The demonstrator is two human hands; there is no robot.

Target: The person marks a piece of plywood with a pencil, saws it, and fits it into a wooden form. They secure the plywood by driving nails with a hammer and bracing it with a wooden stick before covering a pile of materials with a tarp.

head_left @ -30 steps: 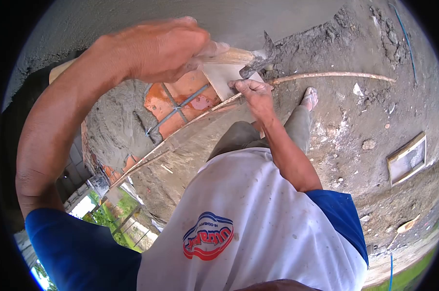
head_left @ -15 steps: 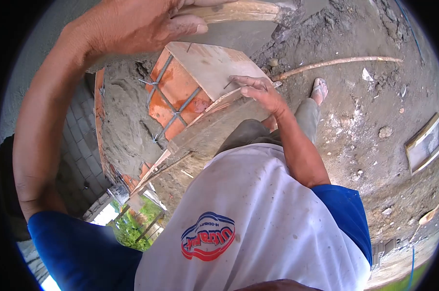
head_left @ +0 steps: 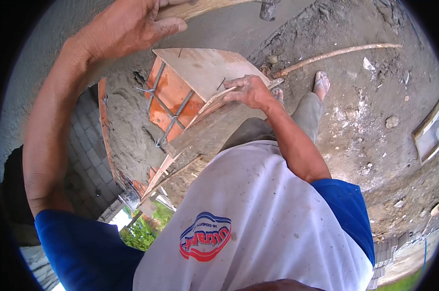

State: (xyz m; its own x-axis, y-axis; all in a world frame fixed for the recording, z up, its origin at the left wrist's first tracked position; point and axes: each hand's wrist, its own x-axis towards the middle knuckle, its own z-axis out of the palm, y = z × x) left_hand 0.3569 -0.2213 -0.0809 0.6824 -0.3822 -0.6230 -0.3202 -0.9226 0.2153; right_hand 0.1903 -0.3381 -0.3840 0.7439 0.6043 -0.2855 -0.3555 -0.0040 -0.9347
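Observation:
My left hand (head_left: 137, 24) is wrapped round the wooden handle (head_left: 205, 8) of a hammer at the top, with the dirty metal head (head_left: 269, 9) at its far end. My right hand (head_left: 248, 92) grips the near edge of a pale wooden board (head_left: 205, 68), fingers on its upper face and thumb at the edge. Beside those fingers a thin nail (head_left: 221, 83) sticks up from the board, and another nail (head_left: 180, 52) stands near the far edge. Tied steel bars (head_left: 175, 116) cross over an orange panel (head_left: 168, 87) beside the board.
Wet mortar (head_left: 127, 121) lies left of the bars, bordered by an orange board (head_left: 104, 111). Paving blocks (head_left: 91, 155) show beyond it. A curved stick (head_left: 335, 52) crosses the rough ground behind my sandalled foot (head_left: 321, 85). A framed panel (head_left: 430, 131) lies far right.
The hammer and my left hand have shifted left and up in view. My right hand has moved left along the board's edge, its fingers now closed on it.

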